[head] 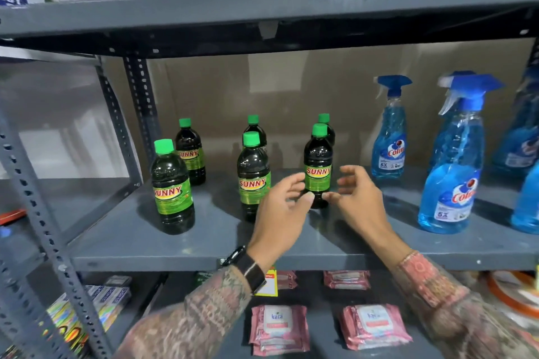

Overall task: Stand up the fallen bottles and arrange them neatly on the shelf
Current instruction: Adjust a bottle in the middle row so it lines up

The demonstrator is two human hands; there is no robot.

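While six Sunny bottles (318, 166) stand upright on the grey shelf (204, 242) | our left hand (281, 207) and right hand (360, 198) hover open, empty, flanking the front-right bottle, hiding its base | rear labels unreadable

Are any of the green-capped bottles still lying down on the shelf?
No, all six green-capped bottles stand upright on the shelf.

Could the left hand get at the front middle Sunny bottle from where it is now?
Probably yes. The left hand hovers open just right of the front middle Sunny bottle, with nothing between them on the shelf; the right hand is clear of it.
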